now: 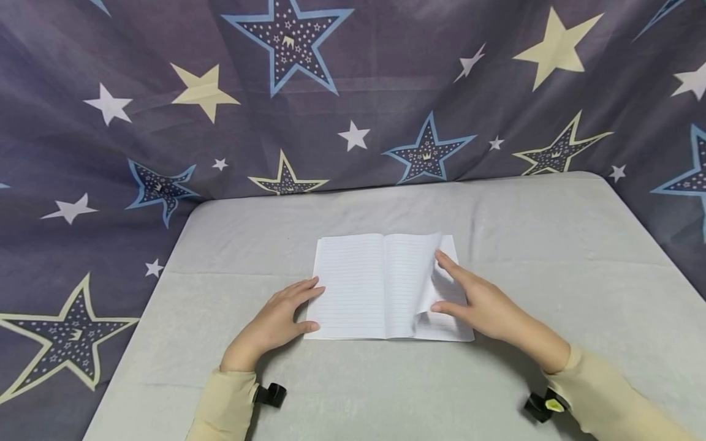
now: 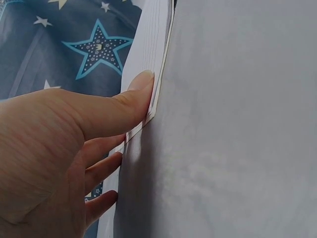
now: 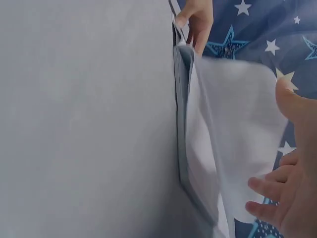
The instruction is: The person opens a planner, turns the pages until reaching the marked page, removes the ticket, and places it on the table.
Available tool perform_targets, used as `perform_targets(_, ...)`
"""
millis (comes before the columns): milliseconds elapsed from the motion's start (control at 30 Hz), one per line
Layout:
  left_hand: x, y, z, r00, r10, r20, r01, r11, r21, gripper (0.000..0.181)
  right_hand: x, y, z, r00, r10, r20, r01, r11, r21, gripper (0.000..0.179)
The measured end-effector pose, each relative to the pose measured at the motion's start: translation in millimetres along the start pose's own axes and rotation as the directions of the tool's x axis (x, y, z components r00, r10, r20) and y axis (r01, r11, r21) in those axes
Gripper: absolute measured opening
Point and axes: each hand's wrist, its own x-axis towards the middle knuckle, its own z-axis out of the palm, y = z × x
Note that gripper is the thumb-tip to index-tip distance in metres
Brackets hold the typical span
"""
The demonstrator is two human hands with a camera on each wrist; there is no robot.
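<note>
An open lined notebook (image 1: 350, 288) lies on the grey-covered surface, its fold running up the middle. Spread along its left edge is my left hand (image 1: 278, 315), fingers extended and the thumb on the lower left corner of the page. My right hand (image 1: 488, 303) is over the right-hand side, with thumb and fingers apart and fairly straight. Beside its fingertips a leaf (image 3: 242, 109) stands lifted and curved, leaning towards the fold. Under that leaf more lined paper shows. The left wrist view has the left thumb (image 2: 116, 111) lying on the stacked page edges.
Light grey cloth (image 1: 375, 392) covers the surface around the notebook. A dark curtain (image 1: 397, 92) printed with stars hangs behind and along the sides. Each wrist carries a small black camera, the left one (image 1: 271, 395) close above the cloth.
</note>
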Motion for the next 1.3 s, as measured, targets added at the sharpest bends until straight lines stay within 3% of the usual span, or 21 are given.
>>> perform_targets(200,0.1,0.1,-0.1,1.0,-0.006,-0.002,0.006,1.0,0.002,0.07,4.0,-11.2,15.3,0.995,-0.096,0.022,0.095,0.995,0.041,0.089)
perform_targets(433,-0.6,0.6,-1.1,1.0,-0.006,0.003,0.006,1.0,0.001,0.07,11.6,-26.3,28.3,0.973,-0.227,0.044,0.225,0.973,0.045,0.087)
perform_targets(667,-0.5,0.3,-1.0,1.0,0.003,-0.002,-0.003,1.0,-0.002,0.069,28.8,-42.8,44.7,0.952,-0.285,0.115,0.281,0.958,0.049,0.077)
perform_targets(767,-0.5,-0.2,-1.1,1.0,0.011,-0.008,-0.011,1.0,0.001,0.069,37.4,-49.0,52.8,0.939,-0.304,0.161,0.307,0.952,0.008,0.072)
perform_targets(900,-1.0,-1.1,-1.9,1.0,0.019,-0.011,-0.019,1.0,0.001,0.068,48.2,-56.7,63.7,0.912,-0.336,0.236,0.359,0.931,-0.065,0.068)
perform_targets(1067,-1.0,-2.2,-3.1,1.0,0.017,-0.013,-0.017,1.0,-0.017,0.065,59.3,-66.7,74.9,0.879,-0.373,0.299,0.412,0.907,-0.081,0.066)
perform_targets(1300,0.6,3.0,0.3,1.0,0.02,-0.017,-0.02,0.999,-0.027,0.067,67.8,-75.4,86.0,0.868,-0.377,0.322,0.415,0.908,-0.054,0.064)
